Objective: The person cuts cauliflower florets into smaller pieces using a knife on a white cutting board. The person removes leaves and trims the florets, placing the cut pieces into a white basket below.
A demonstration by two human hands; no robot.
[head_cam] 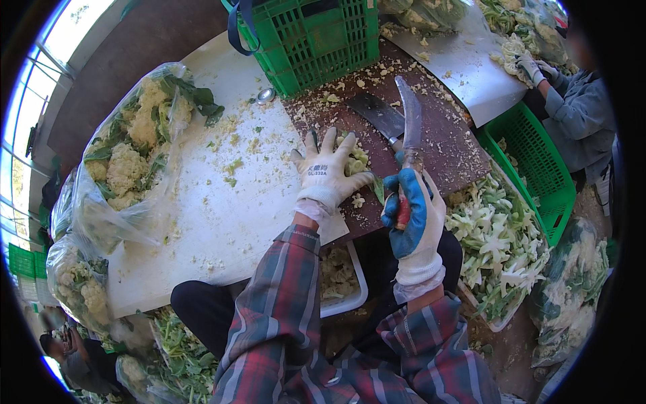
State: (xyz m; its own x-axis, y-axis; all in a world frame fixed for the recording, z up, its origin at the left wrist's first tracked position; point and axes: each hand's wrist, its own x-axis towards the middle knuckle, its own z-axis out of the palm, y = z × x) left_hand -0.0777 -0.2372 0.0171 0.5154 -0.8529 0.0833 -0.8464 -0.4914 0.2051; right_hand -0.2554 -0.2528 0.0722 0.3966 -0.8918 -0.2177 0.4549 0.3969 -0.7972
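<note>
My left hand [325, 169], in a white work glove, lies palm down with fingers spread where the white board [227, 202] meets the brown board [454, 161]. Beside and partly beneath its fingers is a piece of cauliflower with green stalk [358, 160]; whether the hand presses on it, I cannot tell. My right hand [416, 217], gloved in white and blue, is closed around the red handle of a curved knife [411, 113], its blade pointing away from me. A broad dark cleaver [378, 113] lies on the brown board just beyond, its handle partly behind the curved knife.
A green crate [318, 45] stands at the far edge. Bagged cauliflower [126, 169] is at left. A white tub of florets [361, 295] sits below the table edge, a container of stalk trimmings [497, 242] at right. A co-worker [580, 111] handles cauliflower beyond another green crate [537, 161].
</note>
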